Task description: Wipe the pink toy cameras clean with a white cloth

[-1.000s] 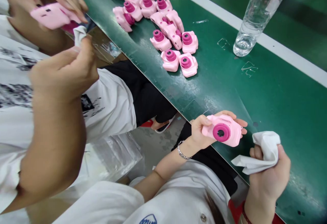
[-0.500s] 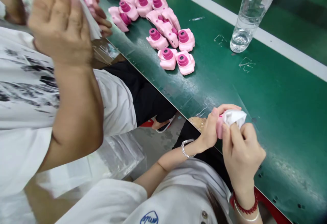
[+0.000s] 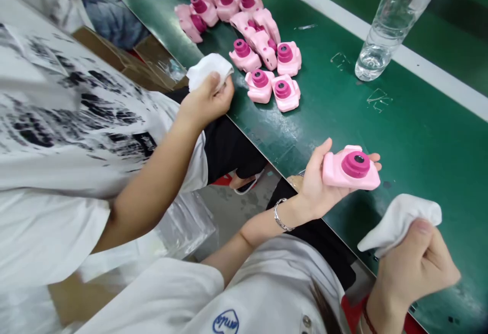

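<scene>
A pink toy camera (image 3: 353,169) with a magenta lens facing up rests on the palm of my left hand (image 3: 318,186). The thumb and fingers of that hand are spread, and a silver bracelet circles the wrist. To the right, my right hand (image 3: 421,257) is closed on a white cloth (image 3: 407,217), apart from the camera. Both hands are over the near edge of the green table (image 3: 427,156).
Several pink cameras (image 3: 285,92) lie in a group at the upper middle. A clear bottle (image 3: 375,54) with some water stands behind. At the left, a co-worker's hand (image 3: 208,100) holds another white cloth (image 3: 209,69), and their other arm reaches across the top.
My right hand has moved right and down with the cloth, away from the camera. My left hand has opened flat under the camera. The co-worker's hands have moved apart.
</scene>
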Action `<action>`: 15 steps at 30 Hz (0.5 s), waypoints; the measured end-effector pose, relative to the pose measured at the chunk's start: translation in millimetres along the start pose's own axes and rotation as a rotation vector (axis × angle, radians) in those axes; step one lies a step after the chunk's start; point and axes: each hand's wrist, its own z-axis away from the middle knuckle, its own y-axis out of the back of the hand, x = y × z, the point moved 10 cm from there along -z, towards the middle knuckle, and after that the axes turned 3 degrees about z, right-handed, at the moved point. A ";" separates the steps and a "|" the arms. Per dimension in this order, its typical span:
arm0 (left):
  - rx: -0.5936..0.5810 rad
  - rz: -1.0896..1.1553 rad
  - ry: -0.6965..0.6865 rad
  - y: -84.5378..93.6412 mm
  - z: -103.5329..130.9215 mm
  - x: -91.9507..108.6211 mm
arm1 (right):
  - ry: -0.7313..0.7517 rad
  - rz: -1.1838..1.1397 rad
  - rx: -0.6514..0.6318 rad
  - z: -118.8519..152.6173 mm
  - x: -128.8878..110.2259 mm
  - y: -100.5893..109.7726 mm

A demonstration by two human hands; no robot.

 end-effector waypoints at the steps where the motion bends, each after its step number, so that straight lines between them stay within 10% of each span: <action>1: 0.018 0.006 0.008 0.8 1.0 -2.4 | -0.003 -0.021 0.047 1.9 -1.0 3.1; 10: 0.035 -0.088 0.087 4.1 -0.2 -24.5 | 0.771 0.119 -0.021 29.2 -97.7 -51.8; 15: 0.073 0.016 0.046 0.4 7.7 -13.2 | 0.362 0.239 0.093 -7.3 -52.6 -45.8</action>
